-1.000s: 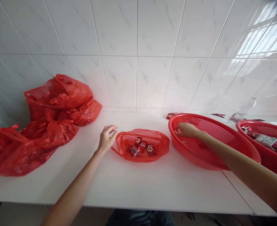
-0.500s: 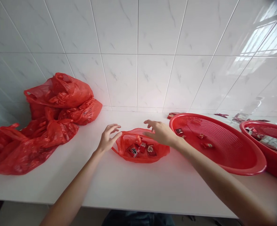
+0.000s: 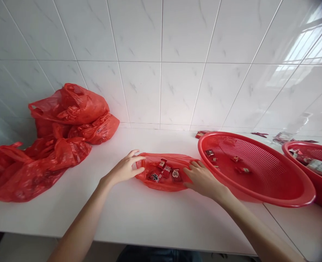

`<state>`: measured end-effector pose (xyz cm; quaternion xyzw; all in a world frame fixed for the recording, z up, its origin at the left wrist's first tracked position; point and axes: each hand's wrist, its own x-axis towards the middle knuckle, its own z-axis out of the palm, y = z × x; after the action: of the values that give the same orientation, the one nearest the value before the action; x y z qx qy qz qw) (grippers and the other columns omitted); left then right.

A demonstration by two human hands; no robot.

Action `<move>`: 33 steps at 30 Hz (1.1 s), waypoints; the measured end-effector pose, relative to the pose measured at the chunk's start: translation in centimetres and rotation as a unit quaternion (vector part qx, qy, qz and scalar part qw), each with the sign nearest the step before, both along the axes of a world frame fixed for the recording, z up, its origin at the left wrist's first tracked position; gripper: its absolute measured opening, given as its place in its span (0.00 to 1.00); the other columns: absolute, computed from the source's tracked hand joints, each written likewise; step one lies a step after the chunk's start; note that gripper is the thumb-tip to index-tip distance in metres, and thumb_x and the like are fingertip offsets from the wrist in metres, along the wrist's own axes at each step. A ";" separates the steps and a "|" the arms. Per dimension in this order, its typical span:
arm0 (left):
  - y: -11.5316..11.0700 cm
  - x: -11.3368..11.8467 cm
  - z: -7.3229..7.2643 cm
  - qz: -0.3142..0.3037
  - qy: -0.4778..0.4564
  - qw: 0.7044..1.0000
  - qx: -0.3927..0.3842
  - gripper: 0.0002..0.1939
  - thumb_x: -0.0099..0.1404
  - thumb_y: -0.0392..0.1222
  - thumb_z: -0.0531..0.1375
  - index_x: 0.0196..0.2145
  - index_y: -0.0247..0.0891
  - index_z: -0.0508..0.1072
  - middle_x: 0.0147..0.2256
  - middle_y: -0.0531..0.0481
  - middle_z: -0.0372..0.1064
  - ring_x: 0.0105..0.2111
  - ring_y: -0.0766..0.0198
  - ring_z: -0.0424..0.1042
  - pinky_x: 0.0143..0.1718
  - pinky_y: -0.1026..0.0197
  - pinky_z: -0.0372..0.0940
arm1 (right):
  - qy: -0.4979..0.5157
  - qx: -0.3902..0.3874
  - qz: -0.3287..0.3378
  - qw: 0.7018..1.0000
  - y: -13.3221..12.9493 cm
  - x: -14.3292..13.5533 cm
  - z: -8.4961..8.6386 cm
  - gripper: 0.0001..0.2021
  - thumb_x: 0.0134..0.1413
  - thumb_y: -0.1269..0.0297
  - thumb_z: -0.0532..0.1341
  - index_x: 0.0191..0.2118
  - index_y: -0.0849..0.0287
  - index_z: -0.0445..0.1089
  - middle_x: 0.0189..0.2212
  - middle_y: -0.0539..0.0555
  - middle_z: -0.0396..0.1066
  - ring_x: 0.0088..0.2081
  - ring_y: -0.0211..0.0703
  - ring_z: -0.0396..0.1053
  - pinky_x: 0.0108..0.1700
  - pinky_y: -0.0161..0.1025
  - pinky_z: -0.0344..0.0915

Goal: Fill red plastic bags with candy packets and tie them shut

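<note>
In the middle of the white tabletop lies a red plastic bag (image 3: pixel 163 186), its mouth open upward. Inside it rest several small red-wrapped packets (image 3: pixel 166 171) with dark and white lettering. At the bag's left end is my left hand (image 3: pixel 125 167), thumb and fingers apart around the rim. My right hand (image 3: pixel 203 178) is at the right end, its fingers bent over the plastic; its palm side is hidden. Just right of that hand stands a large red plastic colander (image 3: pixel 259 182) with a few small wrapped packets (image 3: pixel 242 170) in it.
Several filled red plastic bags (image 3: pixel 79 105) are heaped on the left against the tiled wall (image 3: pixel 139 91). A second red basket (image 3: pixel 300 149) with packets stands at far right. One red packet (image 3: pixel 200 134) lies behind the colander. The table's front edge (image 3: pixel 139 244) runs near me.
My right hand has come down and toward me onto the bag's right end. My left hand has lowered slightly at the left end. The bag's mouth has changed shape.
</note>
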<state>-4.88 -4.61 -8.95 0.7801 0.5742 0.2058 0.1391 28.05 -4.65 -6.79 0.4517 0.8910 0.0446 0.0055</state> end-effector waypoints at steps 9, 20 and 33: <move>0.2 -0.3 3.1 -0.016 -0.004 1.000 0.013 0.38 0.54 0.28 0.50 0.63 0.42 0.66 0.60 0.47 0.67 0.58 0.56 0.67 0.58 0.58 0.62 | 0.031 0.083 0.088 0.992 -0.5 1.0 1.6 0.13 0.54 0.56 0.68 0.37 0.62 0.73 0.36 0.60 0.74 0.50 0.56 0.69 0.67 0.57 0.50; 1.4 -2.4 11.9 0.148 0.007 0.979 0.142 0.27 0.57 0.37 0.53 0.53 0.42 0.77 0.21 0.55 0.68 0.18 0.63 0.62 0.25 0.63 0.59 | 0.326 0.172 0.117 0.922 2.2 2.4 9.3 0.14 0.61 0.75 0.52 0.40 0.56 0.75 0.39 0.57 0.75 0.44 0.50 0.70 0.44 0.48 0.69; 2.5 3.0 16.0 0.028 -0.432 0.900 0.045 0.16 0.54 0.36 0.62 0.42 0.31 0.78 0.27 0.49 0.74 0.27 0.65 0.73 0.37 0.59 0.70 | 0.594 0.069 0.031 0.801 3.6 0.0 10.5 0.09 0.51 0.69 0.62 0.39 0.57 0.76 0.31 0.51 0.73 0.36 0.44 0.72 0.40 0.44 0.71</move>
<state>-1.84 -2.16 7.07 0.6034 0.4695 0.5521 0.3326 28.06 -1.01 3.75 0.3611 0.7280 -0.1706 -0.5572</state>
